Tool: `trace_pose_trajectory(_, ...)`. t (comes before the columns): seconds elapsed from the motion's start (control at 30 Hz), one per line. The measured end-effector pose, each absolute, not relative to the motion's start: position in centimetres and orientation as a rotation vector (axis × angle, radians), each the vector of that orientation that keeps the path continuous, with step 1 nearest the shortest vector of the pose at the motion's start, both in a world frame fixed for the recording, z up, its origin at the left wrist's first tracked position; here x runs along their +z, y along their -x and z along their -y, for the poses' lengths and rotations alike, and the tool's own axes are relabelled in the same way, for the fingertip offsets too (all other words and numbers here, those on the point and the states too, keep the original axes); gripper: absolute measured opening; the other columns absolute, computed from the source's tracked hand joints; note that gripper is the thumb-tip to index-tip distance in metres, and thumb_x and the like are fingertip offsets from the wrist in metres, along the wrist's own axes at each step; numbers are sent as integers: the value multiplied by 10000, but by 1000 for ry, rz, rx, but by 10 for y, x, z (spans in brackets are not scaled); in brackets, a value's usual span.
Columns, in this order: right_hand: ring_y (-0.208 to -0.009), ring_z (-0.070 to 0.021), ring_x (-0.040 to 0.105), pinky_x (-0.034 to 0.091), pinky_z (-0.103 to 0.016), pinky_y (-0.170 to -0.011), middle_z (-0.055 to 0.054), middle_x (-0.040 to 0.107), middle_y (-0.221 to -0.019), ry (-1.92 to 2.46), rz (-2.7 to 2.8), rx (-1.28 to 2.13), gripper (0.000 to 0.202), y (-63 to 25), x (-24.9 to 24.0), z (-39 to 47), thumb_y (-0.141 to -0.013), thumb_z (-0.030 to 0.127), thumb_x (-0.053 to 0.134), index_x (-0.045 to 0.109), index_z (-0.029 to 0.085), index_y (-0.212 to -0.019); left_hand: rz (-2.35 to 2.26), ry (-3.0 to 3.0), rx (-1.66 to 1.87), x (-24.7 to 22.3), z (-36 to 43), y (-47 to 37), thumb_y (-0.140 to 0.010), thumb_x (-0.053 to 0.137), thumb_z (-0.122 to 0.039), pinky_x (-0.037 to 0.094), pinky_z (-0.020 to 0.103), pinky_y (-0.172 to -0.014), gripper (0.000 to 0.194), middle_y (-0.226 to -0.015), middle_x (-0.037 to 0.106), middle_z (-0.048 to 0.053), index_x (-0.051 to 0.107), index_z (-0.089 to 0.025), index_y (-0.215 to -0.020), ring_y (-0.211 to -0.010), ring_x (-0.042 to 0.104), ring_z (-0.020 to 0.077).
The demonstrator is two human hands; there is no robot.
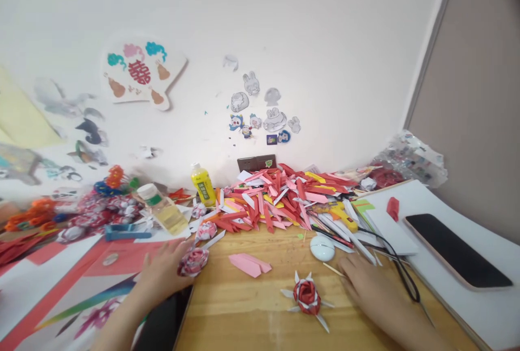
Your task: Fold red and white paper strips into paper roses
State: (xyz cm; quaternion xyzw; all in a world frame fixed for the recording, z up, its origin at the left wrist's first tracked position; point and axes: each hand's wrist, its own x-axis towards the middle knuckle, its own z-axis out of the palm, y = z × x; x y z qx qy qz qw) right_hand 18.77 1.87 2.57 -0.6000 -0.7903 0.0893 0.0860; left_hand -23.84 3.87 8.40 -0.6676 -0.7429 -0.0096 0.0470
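My left hand [168,267] is at the left of the table, its fingers closed around a pink, red and white folded-paper rose [194,261]. Between the fingertips of my right hand [363,280] is a thin wooden stick [333,269], low over the tabletop. A red and white paper rose [307,296] with pointed white strips sticking out lies on the wood between both hands. Behind it are a folded pink paper piece [249,264] and a pale egg-shaped object [322,248].
A heap of folded paper strips [268,199] lies along the wall. Nearby are a yellow glue bottle [203,184], a tipped clear bottle [164,210] and a yellow glue gun [343,215] with its black cord. A phone [457,251] rests on white sheets; a dark tablet [166,321] is under my left arm.
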Motion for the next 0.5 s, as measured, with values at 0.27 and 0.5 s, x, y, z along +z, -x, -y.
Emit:
trace_pose_trajectory(0.27,-935,-289,627,476,-377,-774,-131,675,-970,1766,2358,239,198,-185,28,-18,-838,62,479,652,156,-859,2258,1954,49,82,-77,209,-916,503,-394,337,569,-1033,449,-1282,597,154,515,-147,-1290,-1234,509,325)
trace_pose_trajectory(0.5,-978,-292,626,476,-410,-840,-146,676,-1015,1764,2382,259,260,-184,27,-19,-846,42,444,663,134,-951,2375,1900,71,80,-127,217,-914,579,-355,538,409,-803,277,-1081,648,68,601,-148,-1097,-919,647,204)
